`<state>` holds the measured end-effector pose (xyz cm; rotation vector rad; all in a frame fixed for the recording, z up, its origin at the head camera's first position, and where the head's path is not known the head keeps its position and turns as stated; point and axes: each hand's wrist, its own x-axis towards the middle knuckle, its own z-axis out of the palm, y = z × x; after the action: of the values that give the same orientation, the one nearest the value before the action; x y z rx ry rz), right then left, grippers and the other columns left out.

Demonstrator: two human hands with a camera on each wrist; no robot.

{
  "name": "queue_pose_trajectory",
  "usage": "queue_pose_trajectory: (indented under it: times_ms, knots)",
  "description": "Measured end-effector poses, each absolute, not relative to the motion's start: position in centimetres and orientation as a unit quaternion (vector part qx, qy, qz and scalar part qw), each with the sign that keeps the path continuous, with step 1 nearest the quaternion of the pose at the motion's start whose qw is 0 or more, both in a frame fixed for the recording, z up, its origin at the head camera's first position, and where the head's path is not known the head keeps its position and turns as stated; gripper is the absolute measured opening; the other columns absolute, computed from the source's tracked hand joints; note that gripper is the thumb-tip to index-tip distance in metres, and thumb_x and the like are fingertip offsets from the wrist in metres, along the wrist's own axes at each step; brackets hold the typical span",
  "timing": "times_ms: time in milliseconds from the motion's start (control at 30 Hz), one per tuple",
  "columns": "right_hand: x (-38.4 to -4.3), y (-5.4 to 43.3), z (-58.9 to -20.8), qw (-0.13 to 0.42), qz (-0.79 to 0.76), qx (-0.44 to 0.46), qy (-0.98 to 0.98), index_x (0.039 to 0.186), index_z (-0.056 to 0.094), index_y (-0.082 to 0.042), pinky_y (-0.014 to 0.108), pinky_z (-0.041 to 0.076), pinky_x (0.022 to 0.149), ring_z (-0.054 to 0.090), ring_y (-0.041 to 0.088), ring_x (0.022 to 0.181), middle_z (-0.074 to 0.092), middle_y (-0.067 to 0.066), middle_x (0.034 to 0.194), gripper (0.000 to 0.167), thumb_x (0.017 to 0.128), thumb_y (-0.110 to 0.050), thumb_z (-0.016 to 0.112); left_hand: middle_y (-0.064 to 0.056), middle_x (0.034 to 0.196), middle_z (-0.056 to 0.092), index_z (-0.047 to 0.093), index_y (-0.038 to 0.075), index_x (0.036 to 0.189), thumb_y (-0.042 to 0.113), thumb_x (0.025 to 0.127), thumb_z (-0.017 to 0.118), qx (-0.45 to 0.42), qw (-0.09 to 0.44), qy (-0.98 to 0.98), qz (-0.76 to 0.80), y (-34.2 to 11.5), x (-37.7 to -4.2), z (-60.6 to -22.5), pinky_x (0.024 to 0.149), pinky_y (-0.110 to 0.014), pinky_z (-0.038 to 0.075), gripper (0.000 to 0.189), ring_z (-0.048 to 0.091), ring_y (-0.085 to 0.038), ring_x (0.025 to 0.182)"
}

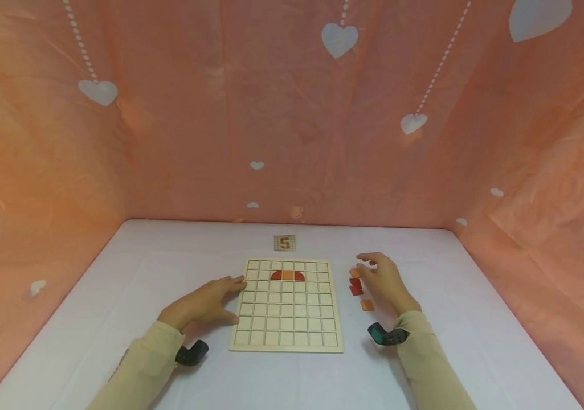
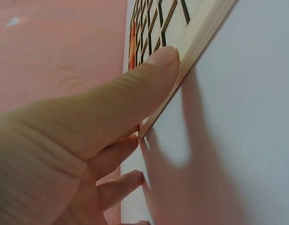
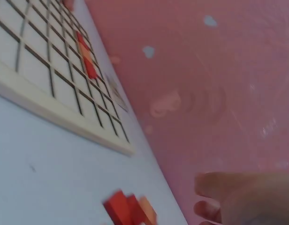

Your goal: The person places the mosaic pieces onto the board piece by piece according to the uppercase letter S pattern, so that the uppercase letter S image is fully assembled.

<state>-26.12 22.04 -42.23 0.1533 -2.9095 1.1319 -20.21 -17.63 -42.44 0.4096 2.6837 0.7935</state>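
Observation:
A pale wooden grid board [image 1: 286,348] lies flat on the table. In its second row from the back, an orange square tile [image 1: 288,275] sits between two red round-cornered tiles [image 1: 276,276]. My left hand [image 1: 201,304] rests at the board's left side, thumb [image 2: 163,58] and fingertips against the edge, fingers spread. To the right of the board my right hand [image 1: 384,282] hovers by the loose tiles, fingers loosely bent, nothing seen in its grasp. Nearest it is an orange tile [image 1: 355,273], with red tiles [image 1: 356,291] just in front and another orange tile [image 1: 367,306] closer to me.
Behind the board lies a small card [image 1: 285,243] printed with a figure like a 5 on a grid. A white cloth covers the table [image 1: 194,245]. Pinkish-orange curtains [image 1: 292,114] with white hearts enclose the back and both sides.

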Motion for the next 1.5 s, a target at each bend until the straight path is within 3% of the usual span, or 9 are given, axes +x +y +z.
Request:
queue_pose_trajectory:
  times_ms: [467,733,867,1233,1500]
  knots:
    - [-27.1,26.6,-42.8,-0.016,0.32,0.08,-0.944,0.133,0.06,0.004,0.065,0.044,0.108,0.051,0.051,0.127,0.055,0.035,0.137,0.036,0.098,-0.005,0.059,-0.009,0.164,0.037,0.051,0.007,0.148,0.017,0.077,0.086,0.137,0.157,0.936,0.285,-17.7,-19.6,-42.5,0.125,-0.064,0.022,0.08,0.026,-0.044,0.153]
    - [-27.1,26.6,-43.0,-0.04,0.328,0.051,-0.942,0.136,0.058,0.003,0.063,0.044,0.109,0.053,0.045,0.123,0.057,0.032,0.136,0.042,0.094,-0.003,0.063,-0.011,0.164,0.037,0.05,0.006,0.149,0.017,0.078,0.085,0.141,0.154,0.938,0.278,-17.7,-19.5,-42.4,0.124,-0.064,0.024,0.08,0.027,-0.046,0.152]
    - [-27.1,26.3,-43.3,-0.063,0.34,0.026,-0.938,0.139,0.057,0.0,0.064,0.038,0.115,0.048,0.045,0.132,0.053,0.03,0.144,0.044,0.096,-0.006,0.063,-0.011,0.164,0.036,0.05,0.007,0.149,0.017,0.078,0.085,0.142,0.153,0.937,0.281,-17.7,-19.5,-42.4,0.124,-0.064,0.023,0.08,0.027,-0.046,0.152]
    - [-27.1,26.2,-44.0,-0.012,0.302,0.039,-0.952,0.125,0.067,0.001,0.064,0.038,0.115,0.048,0.049,0.134,0.058,0.03,0.137,0.033,0.094,-0.006,0.067,-0.01,0.164,0.037,0.051,0.006,0.148,0.017,0.077,0.085,0.146,0.151,0.936,0.281,-17.7,-19.7,-42.3,0.124,-0.064,0.023,0.079,0.027,-0.045,0.153]
    - [-27.2,26.0,-43.9,-0.014,0.296,0.032,-0.955,0.122,0.067,0.001,0.065,0.039,0.113,0.051,0.046,0.131,0.06,0.028,0.135,0.029,0.095,-0.008,0.067,-0.011,0.163,0.039,0.052,0.003,0.146,0.016,0.075,0.087,0.157,0.143,0.938,0.275,-17.6,-20.0,-42.2,0.124,-0.063,0.024,0.08,0.029,-0.045,0.152]
